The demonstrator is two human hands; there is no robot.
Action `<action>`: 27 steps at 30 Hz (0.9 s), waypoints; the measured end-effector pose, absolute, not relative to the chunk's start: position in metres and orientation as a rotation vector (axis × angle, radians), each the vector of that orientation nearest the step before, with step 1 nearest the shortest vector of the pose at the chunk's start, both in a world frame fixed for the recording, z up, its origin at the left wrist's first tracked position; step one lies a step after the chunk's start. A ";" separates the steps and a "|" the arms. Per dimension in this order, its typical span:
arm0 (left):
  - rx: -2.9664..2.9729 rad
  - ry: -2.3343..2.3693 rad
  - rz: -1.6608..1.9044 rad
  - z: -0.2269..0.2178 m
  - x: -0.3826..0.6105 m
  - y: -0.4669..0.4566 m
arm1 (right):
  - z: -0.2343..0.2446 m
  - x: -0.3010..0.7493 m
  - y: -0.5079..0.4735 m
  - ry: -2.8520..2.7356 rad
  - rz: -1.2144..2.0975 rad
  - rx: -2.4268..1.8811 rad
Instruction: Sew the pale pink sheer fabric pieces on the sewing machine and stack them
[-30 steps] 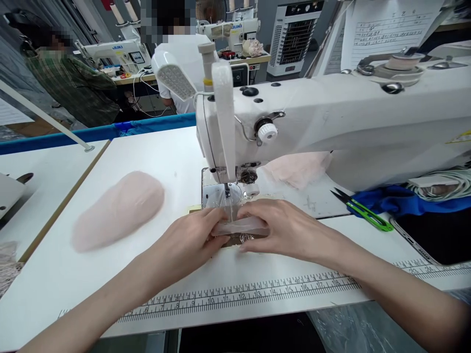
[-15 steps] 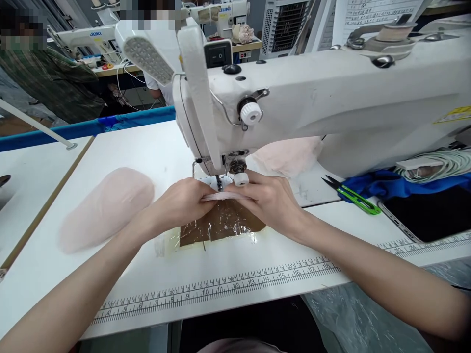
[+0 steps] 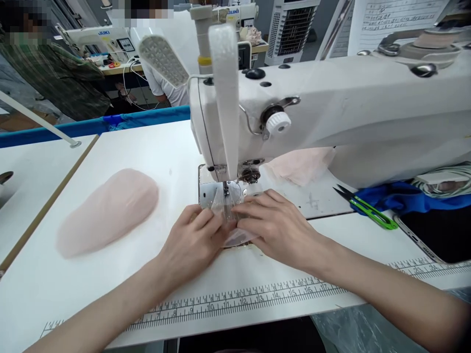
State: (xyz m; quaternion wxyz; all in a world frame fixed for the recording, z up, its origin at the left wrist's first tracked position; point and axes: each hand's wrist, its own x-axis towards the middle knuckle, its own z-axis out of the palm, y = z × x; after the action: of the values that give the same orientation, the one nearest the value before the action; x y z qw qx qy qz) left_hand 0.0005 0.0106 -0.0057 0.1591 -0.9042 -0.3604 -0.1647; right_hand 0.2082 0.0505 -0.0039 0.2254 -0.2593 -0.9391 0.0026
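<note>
A small piece of sheer pale pink fabric (image 3: 235,238) lies under the needle area of a white sewing machine (image 3: 331,93), its front edge towards me. My left hand (image 3: 198,238) pinches its left side with bent fingers. On the right side, my right hand (image 3: 279,228) has its thumb and fingertips closed on the same fabric. Both hands rest low, just in front of the presser foot (image 3: 226,190) and the metal needle plate (image 3: 208,190). The brown patch on the table is mostly covered by my hands and the fabric.
Pale pink fabric pieces (image 3: 110,213) lie left, and another pink piece (image 3: 305,164) is behind the machine head. Green thread snips (image 3: 371,208), a blue cloth (image 3: 395,196) and a phone (image 3: 441,235) lie right. A ruler strip (image 3: 221,306) edges the table. Two people sit beyond.
Both hands have come nearer to me and down, bringing the fabric from a raised fold to flat below the needle. The view has shifted slightly, and the needle plate shows more.
</note>
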 end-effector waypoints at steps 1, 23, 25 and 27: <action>-2.541 -1.026 -0.457 -0.008 0.002 0.007 | -0.005 0.208 0.050 -2.593 0.005 -0.698; -2.643 -1.149 -0.446 -0.014 -0.003 0.012 | -0.016 0.204 0.058 -2.529 -0.131 -0.668; -2.632 -1.154 -0.437 -0.016 -0.004 0.015 | -0.018 0.203 0.061 -2.507 -0.162 -0.673; -2.626 -1.155 -0.436 -0.018 -0.005 0.019 | -0.019 0.202 0.063 -2.498 -0.176 -0.690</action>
State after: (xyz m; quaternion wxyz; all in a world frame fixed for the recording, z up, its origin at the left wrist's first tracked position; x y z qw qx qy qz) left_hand -0.0046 0.0191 -0.0178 0.1196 -0.8984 -0.3953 -0.1492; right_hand 0.2024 0.0632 -0.0191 0.2687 -0.2557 -0.9264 -0.0653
